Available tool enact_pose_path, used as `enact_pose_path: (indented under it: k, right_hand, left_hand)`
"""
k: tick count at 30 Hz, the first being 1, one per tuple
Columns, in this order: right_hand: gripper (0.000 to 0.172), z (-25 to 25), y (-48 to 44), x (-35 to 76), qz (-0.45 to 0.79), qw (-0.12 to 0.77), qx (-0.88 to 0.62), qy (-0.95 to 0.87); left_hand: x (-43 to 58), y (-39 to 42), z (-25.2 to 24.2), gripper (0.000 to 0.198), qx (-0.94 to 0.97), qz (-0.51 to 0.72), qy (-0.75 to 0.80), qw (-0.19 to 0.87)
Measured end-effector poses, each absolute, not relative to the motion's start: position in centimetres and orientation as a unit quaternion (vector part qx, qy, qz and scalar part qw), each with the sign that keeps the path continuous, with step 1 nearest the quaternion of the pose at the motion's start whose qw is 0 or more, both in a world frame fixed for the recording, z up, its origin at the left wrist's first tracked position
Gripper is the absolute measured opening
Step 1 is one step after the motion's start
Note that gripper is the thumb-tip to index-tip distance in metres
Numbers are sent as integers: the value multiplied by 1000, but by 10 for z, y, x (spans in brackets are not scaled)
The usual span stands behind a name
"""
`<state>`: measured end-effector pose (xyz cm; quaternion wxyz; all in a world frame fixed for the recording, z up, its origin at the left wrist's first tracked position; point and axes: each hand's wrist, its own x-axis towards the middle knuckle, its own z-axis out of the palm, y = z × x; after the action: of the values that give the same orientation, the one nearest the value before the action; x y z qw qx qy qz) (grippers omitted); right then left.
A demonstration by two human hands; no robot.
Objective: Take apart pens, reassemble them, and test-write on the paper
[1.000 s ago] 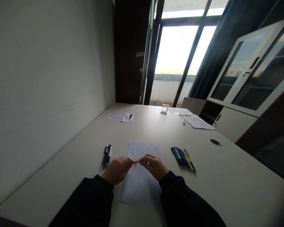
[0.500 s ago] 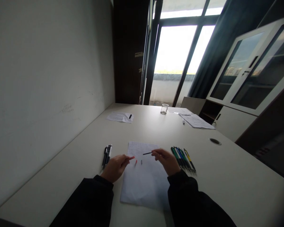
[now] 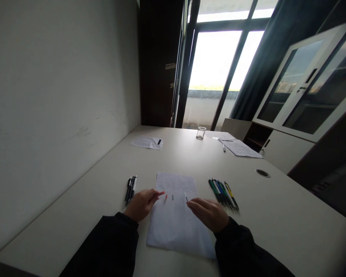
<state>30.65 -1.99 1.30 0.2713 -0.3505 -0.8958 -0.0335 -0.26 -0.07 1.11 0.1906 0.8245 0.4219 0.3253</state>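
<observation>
My left hand [image 3: 142, 204] rests at the left edge of a lined paper sheet [image 3: 173, 227], its fingers pinched on a small pen part with a reddish tip [image 3: 161, 193]. My right hand [image 3: 210, 213] lies over the sheet's right side, closed on a thin dark pen refill whose tip [image 3: 186, 198] sticks out past the fingers. Two tiny pieces lie on the sheet between my hands: a red one [image 3: 166, 197] and a grey one [image 3: 172, 197].
Black pens [image 3: 130, 189] lie left of the sheet and several coloured pens [image 3: 223, 194] right of it. Farther off on the table [image 3: 276, 215] are a glass [image 3: 201, 132], papers [image 3: 146, 142], more papers [image 3: 239, 148], and a cable hole [image 3: 262, 173]. A wall runs along the left.
My hands, joined over the sheet a second ago, pulled apart. The right hand drew out the dark refill, then came down toward me. Two small pieces now lie on the paper.
</observation>
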Motion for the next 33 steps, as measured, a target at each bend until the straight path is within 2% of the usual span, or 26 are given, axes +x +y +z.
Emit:
enact_pose_path:
  k: [3,6,11,16,33]
  right_hand:
    - [26,15,-21,300,-69,232,-312,-919]
    - [28,16,-23,292,-69,231,-286,-927]
    - [24,12,-23,285,-75,212,-259,-939]
    - [24,11,-23,283,-107,158,-258,-947]
    - [25,20,-25,284,-138,164,-267,-940]
  left_hand:
    - [-3,-1,12,17,826,319,424,189]
    - [-3,-1,12,17,828,315,425,188]
    - [-2,-1,14,19,829,311,425,188]
    - [-2,-2,14,19,828,310,426,191]
    - [-2,-1,16,20,831,317,420,180]
